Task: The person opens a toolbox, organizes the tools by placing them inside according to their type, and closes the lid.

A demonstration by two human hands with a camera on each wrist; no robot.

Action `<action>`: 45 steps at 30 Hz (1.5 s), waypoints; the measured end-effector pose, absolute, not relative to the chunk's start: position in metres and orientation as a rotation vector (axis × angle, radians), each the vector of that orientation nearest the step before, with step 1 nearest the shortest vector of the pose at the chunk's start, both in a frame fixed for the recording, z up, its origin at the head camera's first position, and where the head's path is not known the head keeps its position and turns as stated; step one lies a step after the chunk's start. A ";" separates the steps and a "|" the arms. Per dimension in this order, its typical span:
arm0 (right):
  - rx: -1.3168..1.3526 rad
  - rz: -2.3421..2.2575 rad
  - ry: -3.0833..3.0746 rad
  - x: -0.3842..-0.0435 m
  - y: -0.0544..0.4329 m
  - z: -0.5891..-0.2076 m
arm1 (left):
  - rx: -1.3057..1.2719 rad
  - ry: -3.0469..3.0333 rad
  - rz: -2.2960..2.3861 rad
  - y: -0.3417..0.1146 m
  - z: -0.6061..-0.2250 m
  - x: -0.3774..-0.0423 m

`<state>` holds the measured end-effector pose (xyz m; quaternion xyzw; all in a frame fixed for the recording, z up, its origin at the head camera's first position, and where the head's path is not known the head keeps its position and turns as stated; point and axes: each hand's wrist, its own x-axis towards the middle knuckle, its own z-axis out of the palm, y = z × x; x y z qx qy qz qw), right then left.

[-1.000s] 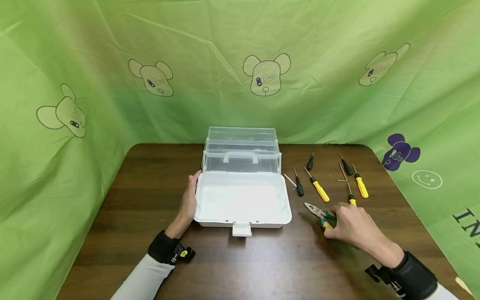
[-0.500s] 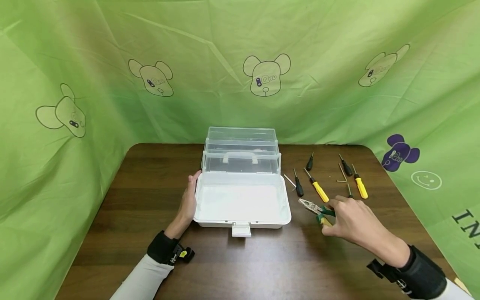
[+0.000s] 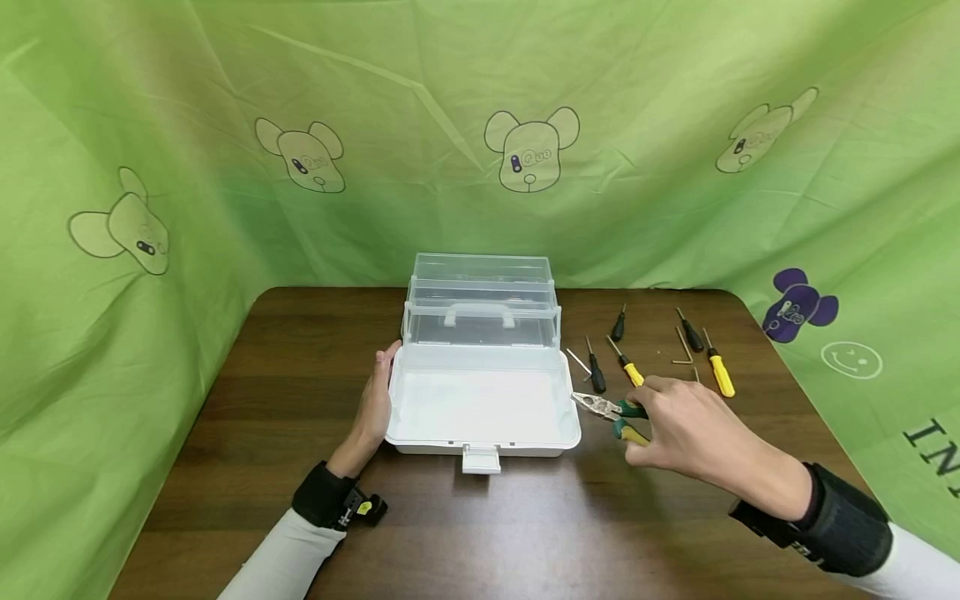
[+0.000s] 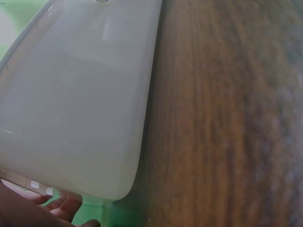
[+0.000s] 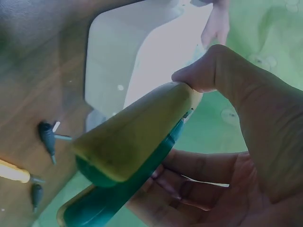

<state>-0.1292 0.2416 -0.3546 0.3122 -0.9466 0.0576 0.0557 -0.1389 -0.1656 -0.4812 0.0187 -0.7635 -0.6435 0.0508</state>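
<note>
In the head view a white plastic toolbox (image 3: pixel 483 408) stands open, its clear tiered lid trays (image 3: pixel 482 300) folded up at the back. My left hand (image 3: pixel 372 400) rests along its left side. The left wrist view has the toolbox wall (image 4: pixel 80 94) close up, with fingers at the lower left. My right hand (image 3: pixel 690 429) holds combination pliers (image 3: pixel 600 407) by their green and yellow handles. Their metal nose points left, overlapping the box's right rim in the head view. In the right wrist view the thumb presses one handle (image 5: pixel 137 127) while the fingers lie by the other.
Right of the box lie several screwdrivers, among them a yellow one (image 3: pixel 722 375) and a black one (image 3: pixel 596 375). Hex keys lie there too, one silver (image 3: pixel 578 362) and one brass-coloured (image 3: pixel 685 346). A green curtain (image 3: pixel 480 200) hangs behind the wooden table (image 3: pixel 480 533).
My right hand has moved left with the pliers, bringing their nose from the table up to the toolbox's right rim. My left hand stays at the box's side.
</note>
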 end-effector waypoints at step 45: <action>1.503 0.176 -2.620 -0.168 0.137 -0.360 | 0.072 -2.357 -1.959 -0.164 -0.478 -0.137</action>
